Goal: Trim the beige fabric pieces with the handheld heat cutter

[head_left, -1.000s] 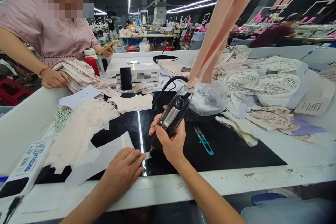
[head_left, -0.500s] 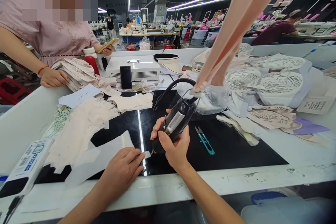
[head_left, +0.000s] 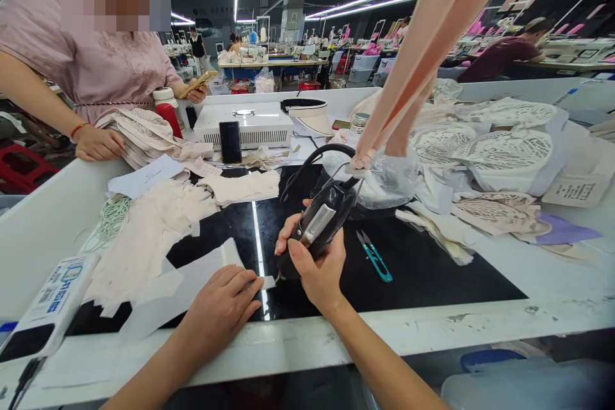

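Note:
My right hand (head_left: 319,262) is wrapped round a black corded power tool (head_left: 318,227) with a silver plate on its side. The tool leans, its lower end by the black board (head_left: 423,282), its upper end tied to hanging peach fabric straps (head_left: 423,64). My left hand (head_left: 223,301) lies low on the board, fingers together on a small white strip (head_left: 268,282). That strip's end pokes out past the fingertips, near the tool's tip. Under and beyond the left hand spreads a white sheet (head_left: 163,304). Teal thread snips (head_left: 377,259) lie right of the tool.
Pale fabric scraps (head_left: 139,230) are heaped at left, beside a white boxed device (head_left: 48,307). Lace-patterned cups (head_left: 504,147) are piled at right. Behind stand a white metal box (head_left: 245,125) and a phone (head_left: 230,142). A person (head_left: 115,64) stands at far left, holding a phone.
Both hands and the tool stay almost where they were. The view shifts slightly, and the person at far left has moved their head a little.

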The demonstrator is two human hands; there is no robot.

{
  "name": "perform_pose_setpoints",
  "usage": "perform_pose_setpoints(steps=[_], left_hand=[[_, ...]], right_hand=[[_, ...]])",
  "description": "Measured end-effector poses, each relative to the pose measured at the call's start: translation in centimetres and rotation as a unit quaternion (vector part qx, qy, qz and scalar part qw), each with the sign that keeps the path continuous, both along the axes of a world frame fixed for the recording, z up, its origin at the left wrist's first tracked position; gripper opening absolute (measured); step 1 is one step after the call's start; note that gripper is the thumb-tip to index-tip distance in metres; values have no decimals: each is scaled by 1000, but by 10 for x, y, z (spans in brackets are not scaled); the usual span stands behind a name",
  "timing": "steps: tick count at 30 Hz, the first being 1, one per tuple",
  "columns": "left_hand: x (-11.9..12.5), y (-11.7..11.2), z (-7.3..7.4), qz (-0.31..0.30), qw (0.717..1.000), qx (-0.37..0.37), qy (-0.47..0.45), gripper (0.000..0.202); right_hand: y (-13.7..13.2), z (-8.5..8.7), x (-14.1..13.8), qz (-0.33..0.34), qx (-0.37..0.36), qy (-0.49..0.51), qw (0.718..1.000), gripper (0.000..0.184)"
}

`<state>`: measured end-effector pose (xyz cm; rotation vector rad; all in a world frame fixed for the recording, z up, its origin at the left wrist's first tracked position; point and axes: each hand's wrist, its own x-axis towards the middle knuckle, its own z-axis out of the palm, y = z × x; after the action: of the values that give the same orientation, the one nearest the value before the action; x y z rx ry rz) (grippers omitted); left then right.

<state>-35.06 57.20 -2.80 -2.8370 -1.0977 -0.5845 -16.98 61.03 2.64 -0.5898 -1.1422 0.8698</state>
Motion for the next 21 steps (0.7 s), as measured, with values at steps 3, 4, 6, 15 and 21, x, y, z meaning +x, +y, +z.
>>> perform_pose_setpoints(steps=[3,4,6,15,21], left_hand=[[-2,2,0,-2,1000,-6,-4,29],[-3,2,-1,-2,1000,-8,-9,29],[-4,4,-1,-2,1000,-15,-18,29],[0,15,-2,3,997,-5,-70,22],[-2,16,-5,6,997,-10,-73,22]], right_hand=[[1,1,0,1,1,0,1000,37],[1,1,0,1,0,-1,1000,38],[0,2,0,1,0,-3,1000,38],[0,3,0,0,8,-5,1000,33],[0,3,0,2,3,-2,1000,33]])
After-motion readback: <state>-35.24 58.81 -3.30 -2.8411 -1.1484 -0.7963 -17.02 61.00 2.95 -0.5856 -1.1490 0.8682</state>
